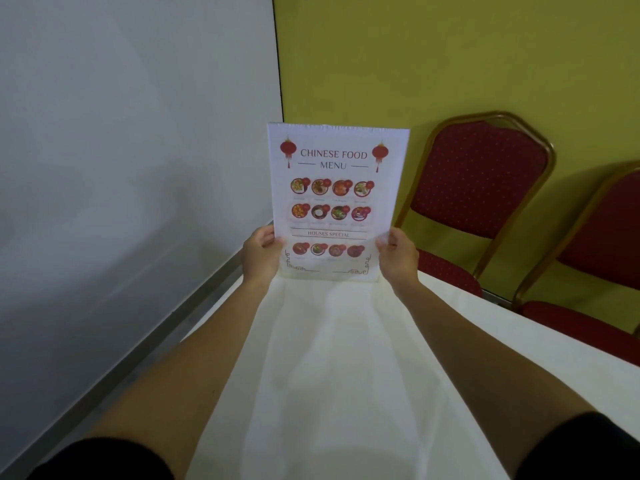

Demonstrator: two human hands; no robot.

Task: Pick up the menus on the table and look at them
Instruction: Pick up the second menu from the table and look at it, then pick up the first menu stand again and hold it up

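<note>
A white laminated menu [334,202] headed "Chinese Food Menu", with red lanterns and rows of dish photos, stands upright in the air above the table, its printed side facing me. My left hand [260,256] pinches its lower left edge, thumb on the front. My right hand [398,256] pinches the lower right edge the same way. Both forearms stretch out over the white tablecloth [346,375]. No other menu is visible on the table.
Two red padded chairs with gold frames, one [478,188] and another [599,265], stand along the table's right side against a yellow-green wall. A grey-white wall panel [121,150] runs close along the table's left edge.
</note>
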